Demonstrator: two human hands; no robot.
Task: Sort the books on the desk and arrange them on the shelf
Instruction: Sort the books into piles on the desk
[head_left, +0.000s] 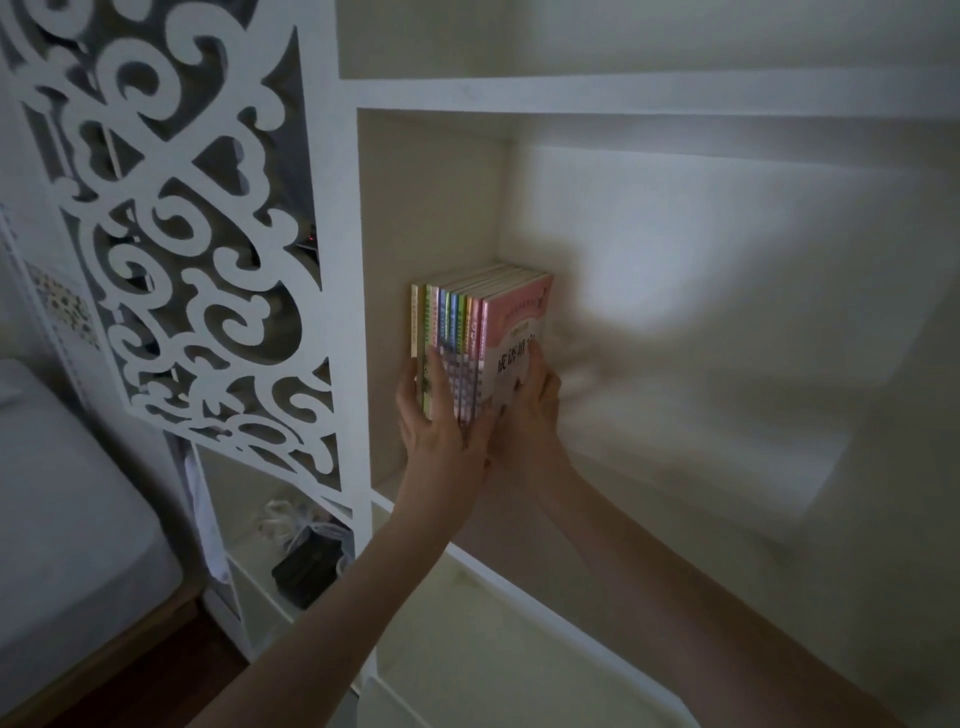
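A stack of several thin books (470, 317) with pastel spines stands upright inside the white shelf (545, 577), close to its left wall. The outermost book on the right has a pink cover with dark characters. My left hand (434, 415) lies against the spines, thumb on the left side and fingers spread across the front. My right hand (530, 410) presses flat against the pink cover from the right. The lower part of the books is hidden behind both hands.
The shelf compartment extends far to the right. A carved white scrollwork panel (197, 234) stands to the left. Below it a small cubby holds a dark object (309, 566) and cables. A bed with a white mattress (67, 545) lies at the lower left.
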